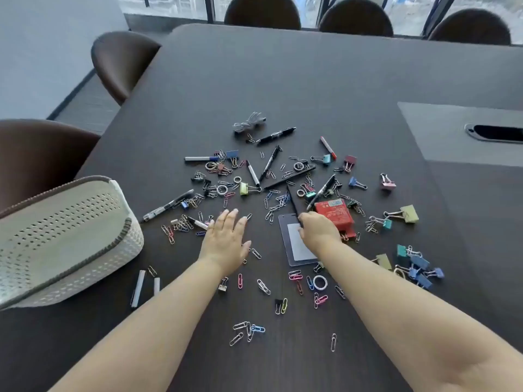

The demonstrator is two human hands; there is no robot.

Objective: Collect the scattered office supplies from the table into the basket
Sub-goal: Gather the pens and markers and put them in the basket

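The bench (311, 80) carried the supplies in one wide scatter at its centre; nothing had visibly reached the basket (65, 236), which stood at the left edge, tilted. The left hand (226, 241) lay flat and released, fingers spread over loose clips. The right hand (318, 229) was clenched on a thin black pen (291, 200) above the badge holder (297, 241). Judged procedure: lift the pen clear, then sweep small clips into a pile with the flat hand before transfer, since single picks would be slow. Count: one basket, one badge holder, one red box (335, 213), roughly ten pens and markers, near twenty binder clips, paper clips too many to count.
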